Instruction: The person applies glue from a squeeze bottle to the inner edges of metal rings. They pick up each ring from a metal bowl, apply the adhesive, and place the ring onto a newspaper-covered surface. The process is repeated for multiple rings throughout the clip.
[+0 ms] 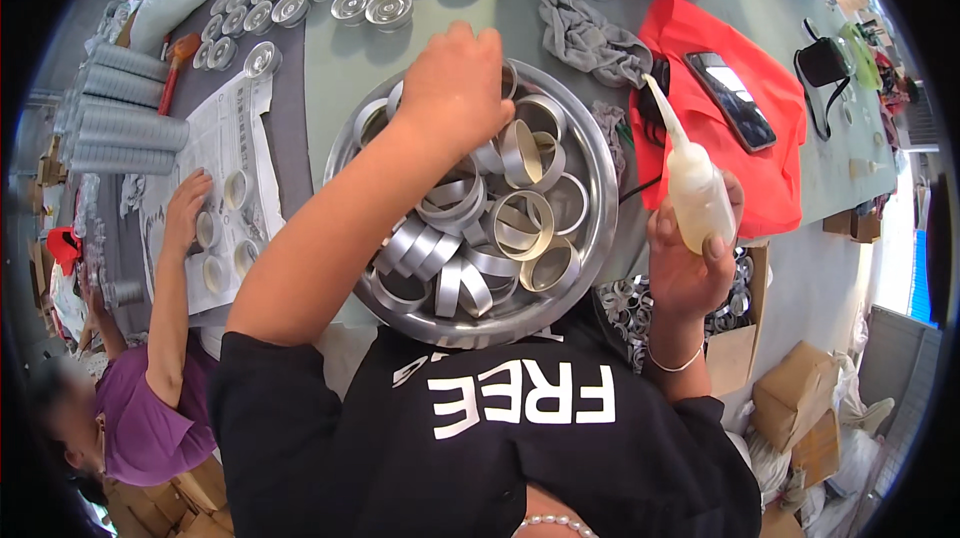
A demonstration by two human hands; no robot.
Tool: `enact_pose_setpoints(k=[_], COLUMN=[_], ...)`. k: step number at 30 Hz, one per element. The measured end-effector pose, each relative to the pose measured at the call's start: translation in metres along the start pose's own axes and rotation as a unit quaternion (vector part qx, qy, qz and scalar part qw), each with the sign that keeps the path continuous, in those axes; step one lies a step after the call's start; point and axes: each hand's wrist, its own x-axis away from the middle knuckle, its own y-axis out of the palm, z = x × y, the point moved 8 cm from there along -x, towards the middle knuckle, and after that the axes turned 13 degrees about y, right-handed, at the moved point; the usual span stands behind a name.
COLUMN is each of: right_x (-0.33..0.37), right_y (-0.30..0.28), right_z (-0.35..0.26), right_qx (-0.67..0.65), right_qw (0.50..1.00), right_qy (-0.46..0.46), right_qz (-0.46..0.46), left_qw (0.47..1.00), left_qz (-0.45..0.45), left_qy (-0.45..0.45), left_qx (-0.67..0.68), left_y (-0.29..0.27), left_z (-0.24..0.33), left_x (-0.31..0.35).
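Over my remote feed, I have the right grip (688,278) wrapped around a squeeze bottle (698,200) right of the round metal tray (480,334) of silvery rings (476,290), while my left grip (455,90) curls over the tray's far side, whether pinching anything I cannot tell.

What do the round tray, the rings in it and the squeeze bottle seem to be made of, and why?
The round tray is probably polished metal: its rim mirrors light. The rings look like thin metal, satin silver, some yellowish inside, with soft highlights. The squeeze bottle seems smooth plastic, being cloudy and translucent.
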Motion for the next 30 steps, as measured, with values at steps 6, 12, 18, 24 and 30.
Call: enact_pose_setpoints(k=[6,12,18,24,30], right_x=[0.0,-0.002,0.007,0.011,0.032], right_y=[-0.012,0.018,0.042,0.058,0.078], right_z=[-0.004,-0.007,-0.003,0.007,-0.019], right_qx=[-0.062,-0.174,-0.117,-0.034,0.068], right_qw=[0.998,0.982,0.987,0.992,0.993], right_qy=[-0.003,0.035,0.029,0.036,-0.03], right_qz=[-0.032,-0.065,-0.103,-0.116,-0.087], left_qw=[0.942,0.581,0.447,0.433,0.454], left_qz=[0.183,0.091,0.047,0.093,0.101], left_qy=[0.057,-0.091,-0.179,-0.136,-0.106], left_qx=[0.274,0.804,0.875,0.886,0.879], left_y=[-0.054,-0.019,0.009,0.0,0.007], left_z=[-0.004,0.037,0.061,0.053,0.048], left_x=[0.032,0.144,0.212,0.237,0.247])
